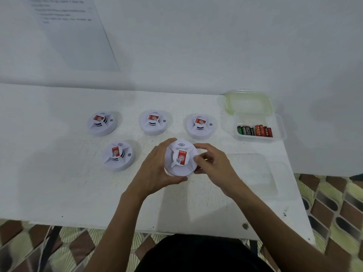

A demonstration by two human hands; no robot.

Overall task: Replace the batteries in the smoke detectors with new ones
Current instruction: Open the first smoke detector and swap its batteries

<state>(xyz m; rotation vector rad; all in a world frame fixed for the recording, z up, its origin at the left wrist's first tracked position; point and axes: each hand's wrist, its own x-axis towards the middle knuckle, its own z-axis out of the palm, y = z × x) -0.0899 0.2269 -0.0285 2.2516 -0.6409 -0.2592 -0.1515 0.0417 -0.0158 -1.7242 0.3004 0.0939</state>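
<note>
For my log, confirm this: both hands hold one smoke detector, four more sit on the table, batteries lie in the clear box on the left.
Wrong side: the head view shows the clear box with the batteries on the right of the table. The rest stands.

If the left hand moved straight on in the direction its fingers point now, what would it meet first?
The smoke detector that the left hand itself grips, together with the right hand. Beyond it the line probably leads to the far right detector; depth is unclear.
</note>
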